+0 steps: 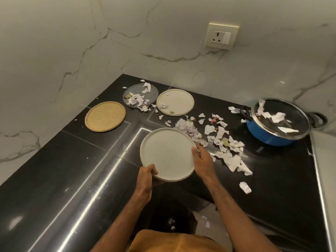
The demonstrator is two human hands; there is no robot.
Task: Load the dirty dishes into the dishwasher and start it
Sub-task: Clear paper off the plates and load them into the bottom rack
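Head view: plate point(168, 153) over fingers of left hand point(147, 173)

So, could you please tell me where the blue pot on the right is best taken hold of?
By its black left handle and right handle, one hand coming from each side. The blue pot sits upright with a glass lid carrying paper scraps, so a level, two-handed lift seems safest. The left hand and right hand hold the white plate, so that goes first.

On the black desk point(54, 179) are set a tan plate point(105, 116), a grey plate point(134, 89), a cream plate point(178, 102), scattered paper scraps point(227, 148) and a lidded blue pot point(269, 137).
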